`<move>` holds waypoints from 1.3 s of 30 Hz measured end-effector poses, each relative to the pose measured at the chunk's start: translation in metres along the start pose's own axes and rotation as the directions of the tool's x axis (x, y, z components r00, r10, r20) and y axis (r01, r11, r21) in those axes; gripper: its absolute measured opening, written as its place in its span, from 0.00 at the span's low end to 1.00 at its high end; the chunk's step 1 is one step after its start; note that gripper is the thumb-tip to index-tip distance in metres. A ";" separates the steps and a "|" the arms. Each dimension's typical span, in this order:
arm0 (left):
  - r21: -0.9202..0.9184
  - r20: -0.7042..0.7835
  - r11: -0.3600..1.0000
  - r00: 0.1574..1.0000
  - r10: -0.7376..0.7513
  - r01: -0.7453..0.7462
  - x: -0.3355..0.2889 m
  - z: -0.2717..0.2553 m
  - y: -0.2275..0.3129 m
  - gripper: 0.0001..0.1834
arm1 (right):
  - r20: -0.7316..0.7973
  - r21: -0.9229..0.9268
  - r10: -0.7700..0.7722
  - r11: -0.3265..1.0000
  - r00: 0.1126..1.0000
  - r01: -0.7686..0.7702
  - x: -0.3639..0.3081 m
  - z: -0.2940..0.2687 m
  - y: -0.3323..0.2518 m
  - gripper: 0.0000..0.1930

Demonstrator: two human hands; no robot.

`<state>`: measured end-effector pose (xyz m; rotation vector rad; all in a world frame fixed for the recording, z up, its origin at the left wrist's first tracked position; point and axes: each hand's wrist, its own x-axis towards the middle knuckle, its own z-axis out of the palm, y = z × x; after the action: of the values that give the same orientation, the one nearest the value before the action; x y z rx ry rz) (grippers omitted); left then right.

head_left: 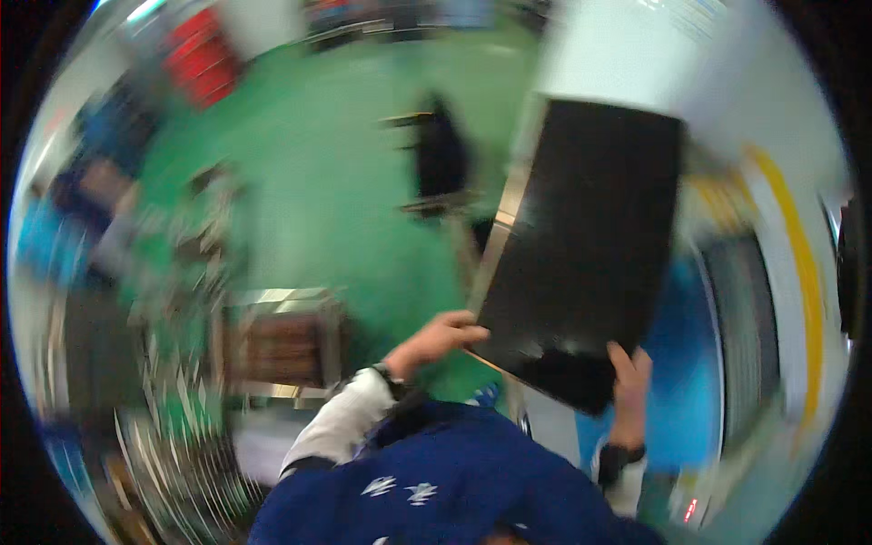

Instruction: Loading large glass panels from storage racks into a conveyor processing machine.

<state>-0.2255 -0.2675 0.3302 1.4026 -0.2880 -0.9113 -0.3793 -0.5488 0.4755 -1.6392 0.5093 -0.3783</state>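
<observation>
A large black rectangular panel point(590, 236) stretches away from me, its long left edge lighter in colour. My left hand point(440, 338) grips the near left corner, thumb on top and fingers curled beneath the edge. Over at the near right edge, my right hand point(629, 386) is closed on the same panel, with fingers lying along its side. Light glints off the dark face close to my hands. Beyond the far end is a white machine housing point(618, 54), and a blue surface point(686, 363) lies just right of my right hand.
Motion blurs much of the surroundings. A metal frame with brown contents point(277, 350) stands at left, near a blurred person in blue point(68, 222). A dark chair-like object point(440, 150) is on the green floor point(336, 145). Red drawers point(202, 59) are far left; a yellow stripe point(799, 245) runs at right.
</observation>
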 end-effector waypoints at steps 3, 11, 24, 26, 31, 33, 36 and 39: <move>-0.141 0.211 0.986 0.976 -0.052 0.083 0.047 0.060 0.029 0.17 | -0.203 -0.001 0.022 1.000 0.979 -0.023 -0.029 -0.076 0.017 0.13; -0.033 0.485 0.995 0.872 -0.063 0.090 0.117 0.214 0.055 0.13 | -0.481 0.398 0.129 0.913 0.867 0.085 -0.104 -0.196 0.071 0.14; 0.006 0.489 0.980 0.855 -0.176 0.198 0.155 0.317 0.066 0.12 | -0.383 0.846 0.410 0.516 0.827 0.136 -0.127 -0.256 0.129 0.17; 0.034 0.461 0.988 0.875 -0.148 0.149 0.156 0.327 0.071 0.11 | -0.393 0.890 0.402 0.393 0.827 0.232 -0.130 -0.257 0.123 0.17; 0.089 0.474 0.995 0.877 -0.073 0.035 0.162 0.353 0.073 0.08 | -0.471 0.858 0.415 0.420 0.778 0.296 -0.128 -0.280 0.123 0.16; 0.037 0.487 0.997 0.870 -0.078 0.069 0.169 0.362 0.072 0.08 | -0.539 0.803 0.382 0.503 0.751 0.320 -0.126 -0.290 0.128 0.16; 0.035 0.477 0.996 0.874 -0.088 0.081 0.181 0.369 0.071 0.08 | -0.576 0.784 0.364 0.498 0.732 0.370 -0.124 -0.300 0.134 0.14; -0.003 0.443 0.996 0.892 -0.083 0.095 0.198 0.369 0.077 0.09 | -0.605 0.763 0.404 0.539 0.686 0.356 -0.127 -0.317 0.136 0.14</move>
<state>-0.3164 -0.6762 0.4088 1.1790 -0.5574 -1.3073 -0.6674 -0.7603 0.3880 -0.4070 0.7818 -1.1144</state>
